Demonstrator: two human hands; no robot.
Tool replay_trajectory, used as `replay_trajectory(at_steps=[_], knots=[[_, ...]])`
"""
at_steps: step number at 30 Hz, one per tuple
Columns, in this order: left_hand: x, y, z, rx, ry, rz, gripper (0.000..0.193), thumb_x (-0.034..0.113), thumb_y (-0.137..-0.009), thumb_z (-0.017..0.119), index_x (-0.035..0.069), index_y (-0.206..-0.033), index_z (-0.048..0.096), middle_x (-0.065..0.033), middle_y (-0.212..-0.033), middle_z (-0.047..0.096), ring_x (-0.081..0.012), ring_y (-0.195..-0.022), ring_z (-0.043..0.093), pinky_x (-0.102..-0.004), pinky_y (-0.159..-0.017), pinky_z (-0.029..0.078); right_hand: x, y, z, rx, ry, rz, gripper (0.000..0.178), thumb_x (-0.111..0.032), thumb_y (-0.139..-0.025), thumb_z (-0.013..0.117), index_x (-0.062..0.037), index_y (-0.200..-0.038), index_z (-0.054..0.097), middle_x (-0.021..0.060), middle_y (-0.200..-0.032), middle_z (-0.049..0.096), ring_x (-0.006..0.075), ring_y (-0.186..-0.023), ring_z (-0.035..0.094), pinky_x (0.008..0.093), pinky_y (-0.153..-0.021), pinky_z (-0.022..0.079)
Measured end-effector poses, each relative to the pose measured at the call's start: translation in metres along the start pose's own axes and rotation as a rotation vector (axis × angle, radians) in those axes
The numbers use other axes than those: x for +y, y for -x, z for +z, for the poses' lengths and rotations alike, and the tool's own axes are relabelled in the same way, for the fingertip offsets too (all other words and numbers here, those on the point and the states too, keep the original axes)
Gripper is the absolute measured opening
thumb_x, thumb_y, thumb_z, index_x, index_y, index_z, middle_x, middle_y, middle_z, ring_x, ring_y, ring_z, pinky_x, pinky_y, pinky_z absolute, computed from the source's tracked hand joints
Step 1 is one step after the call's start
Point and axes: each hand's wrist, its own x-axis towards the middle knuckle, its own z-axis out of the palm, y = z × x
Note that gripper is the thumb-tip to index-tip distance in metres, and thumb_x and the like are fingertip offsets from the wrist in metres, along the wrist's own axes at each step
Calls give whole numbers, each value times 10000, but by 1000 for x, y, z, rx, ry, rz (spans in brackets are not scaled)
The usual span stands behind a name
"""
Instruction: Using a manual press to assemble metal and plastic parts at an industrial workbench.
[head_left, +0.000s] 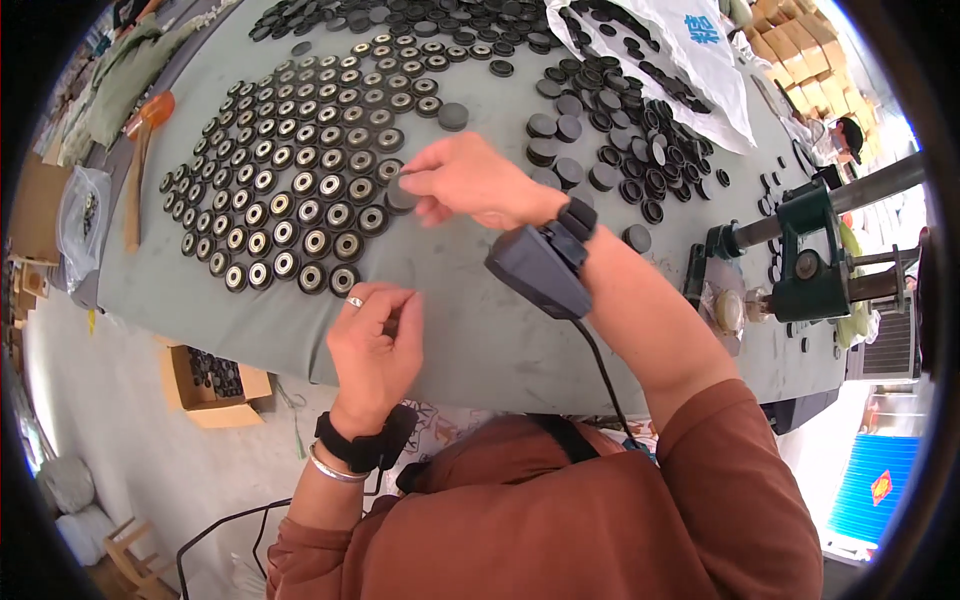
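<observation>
Rows of black round caps with metal bearings [284, 191] in them stand close together on the table's left half. My right hand [475, 180] reaches over the right end of these rows, its fingers closed at the edge of a dark round cap [401, 196] with its flat face up. Just below the nearest row, my left hand [375, 340] hovers over the table edge with its fingers curled in. What it holds, if anything, is hidden. A lone flat cap [453, 116] lies beyond my right hand.
Loose black caps [640, 150] lie heaped at right, with a white plastic sack [715, 95] behind them. A green hand press [800, 255] stands at the far right. An orange-headed mallet [140, 165] lies at left; below, an open carton [212, 385] of parts is on the floor.
</observation>
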Motion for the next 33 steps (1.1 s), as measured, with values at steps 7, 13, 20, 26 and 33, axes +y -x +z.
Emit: replay_trajectory(at_steps=[7, 13, 20, 26, 33], knots=[[-4, 2, -1, 13, 9, 34, 9, -23, -774, 608, -24, -778, 599, -58, -776, 566, -79, -570, 504, -196, -515, 410, -7, -5, 6, 76, 89, 82, 294, -121, -786, 643, 102, -959, 562, 131, -769, 608, 167, -614, 613, 253, -533, 521], [-4, 2, -1, 8, 11, 42, 12, -20, -774, 609, -25, -773, 598, -63, -767, 566, -84, -569, 508, -199, -517, 416, -12, -12, 2, 32, 197, 104, 299, -157, -756, 689, 82, -899, 581, 135, -721, 614, 162, -553, 603, 250, -511, 512], [-5, 3, 0, 34, -19, 45, 18, -11, -768, 616, -16, -770, 599, -62, -755, 571, -99, -564, 515, -209, -510, 423, -6, -18, 2, -15, 179, 115, 260, -135, -750, 687, 82, -846, 581, 123, -693, 598, 160, -565, 591, 263, -505, 513], [-5, 1, 0, 36, -13, 51, 23, -5, -770, 614, -17, -762, 597, -63, -746, 569, -96, -550, 509, -209, -498, 416, -2, -20, -2, -14, 194, 105, 255, -115, -751, 687, 91, -844, 567, 117, -682, 581, 167, -552, 583, 269, -505, 517], [-4, 1, -2, 21, -4, 14, 23, -8, -768, 616, -21, -760, 597, -61, -749, 567, -88, -560, 511, -207, -505, 418, -5, -18, 4, 25, 272, 111, 312, -171, -740, 706, 81, -870, 576, 113, -690, 585, 181, -561, 587, 282, -493, 504]])
